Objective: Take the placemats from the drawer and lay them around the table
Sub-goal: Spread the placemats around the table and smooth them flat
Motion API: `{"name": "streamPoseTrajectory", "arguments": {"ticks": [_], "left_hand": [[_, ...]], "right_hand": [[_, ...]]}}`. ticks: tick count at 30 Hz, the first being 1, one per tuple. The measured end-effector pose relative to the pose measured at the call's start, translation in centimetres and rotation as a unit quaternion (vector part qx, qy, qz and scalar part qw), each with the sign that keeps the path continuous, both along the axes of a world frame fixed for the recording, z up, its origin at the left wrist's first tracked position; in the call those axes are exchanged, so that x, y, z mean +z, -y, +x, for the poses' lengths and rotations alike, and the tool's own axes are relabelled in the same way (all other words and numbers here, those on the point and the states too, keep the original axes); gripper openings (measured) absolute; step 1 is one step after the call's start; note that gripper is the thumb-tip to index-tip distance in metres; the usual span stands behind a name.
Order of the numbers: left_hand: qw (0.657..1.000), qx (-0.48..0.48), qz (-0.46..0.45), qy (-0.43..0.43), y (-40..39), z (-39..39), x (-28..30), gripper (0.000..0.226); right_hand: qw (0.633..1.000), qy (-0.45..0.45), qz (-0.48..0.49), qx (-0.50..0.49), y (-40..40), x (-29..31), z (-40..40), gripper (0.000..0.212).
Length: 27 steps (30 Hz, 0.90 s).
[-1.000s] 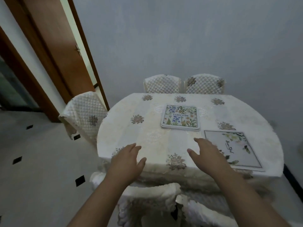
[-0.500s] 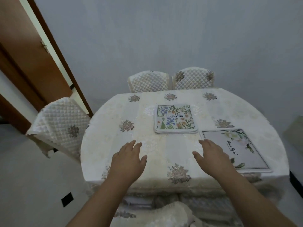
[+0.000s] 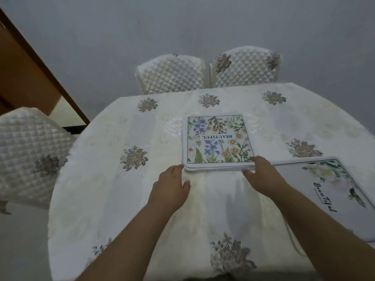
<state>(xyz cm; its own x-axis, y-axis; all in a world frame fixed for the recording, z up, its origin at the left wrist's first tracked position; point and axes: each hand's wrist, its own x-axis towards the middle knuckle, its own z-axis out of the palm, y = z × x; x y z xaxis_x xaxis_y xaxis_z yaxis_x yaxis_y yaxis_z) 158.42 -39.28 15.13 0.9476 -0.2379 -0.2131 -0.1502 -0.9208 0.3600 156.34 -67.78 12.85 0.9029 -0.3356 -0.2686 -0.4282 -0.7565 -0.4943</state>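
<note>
A stack of floral placemats (image 3: pixel 218 140) printed "BEAUTIFUL" lies in the middle of the round table (image 3: pixel 125 195), which wears a cream embroidered cloth. A single pale placemat (image 3: pixel 324 191) with script lettering lies flat at the table's right edge. My left hand (image 3: pixel 172 187) reaches the stack's near left corner, fingers apart and just touching it. At the near right corner my right hand (image 3: pixel 261 175) has fingertips on the stack's edge, thumb beside it. Neither hand has a firm hold that I can see.
Two quilted chairs (image 3: pixel 207 72) stand at the far side against the grey wall. Another quilted chair (image 3: pixel 30 151) stands at the left. A wooden door frame (image 3: pixel 46 72) runs behind it.
Both hands have moved forward across the cloth from the near edge to the stack's near corners. The view has come closer over the table.
</note>
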Motion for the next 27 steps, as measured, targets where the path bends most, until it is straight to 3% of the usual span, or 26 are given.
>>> {"name": "streamPoseTrajectory", "arguments": {"ticks": [5,10,14,18,20,22,24,27], "left_hand": [[0.995,0.015,-0.072,-0.063,4.0,7.4,-5.0,0.067],[0.993,0.059,-0.045,-0.092,6.1,11.6,-7.6,0.069],[0.971,0.185,-0.118,-0.093,5.8,13.4,-7.8,0.047],[0.940,0.195,-0.261,-0.104,5.5,14.4,-7.7,0.008],[0.924,0.196,-0.303,-0.127,5.5,14.3,-7.0,0.022],[0.921,0.174,-0.308,-0.166,5.2,13.5,-5.9,0.041],[0.915,0.149,-0.313,-0.206,4.5,12.1,-4.6,0.054],[0.917,0.147,-0.317,-0.192,1.9,8.9,-2.9,0.050]], "right_hand": [[0.998,-0.028,0.012,-0.056,2.4,-3.9,4.7,0.065],[0.995,-0.053,0.013,-0.081,2.9,-6.3,7.2,0.055],[0.991,-0.016,-0.063,-0.118,3.1,-6.5,8.0,0.042],[0.984,0.070,0.011,-0.164,3.6,-6.3,8.5,0.011],[0.979,0.081,0.093,-0.161,3.5,-5.7,8.8,0.013],[0.980,0.029,0.138,-0.138,3.1,-4.7,8.6,0.025],[0.990,-0.022,0.111,-0.087,2.7,-4.1,8.1,0.037],[0.994,-0.021,0.082,-0.066,0.8,-2.7,5.3,0.046]]}}
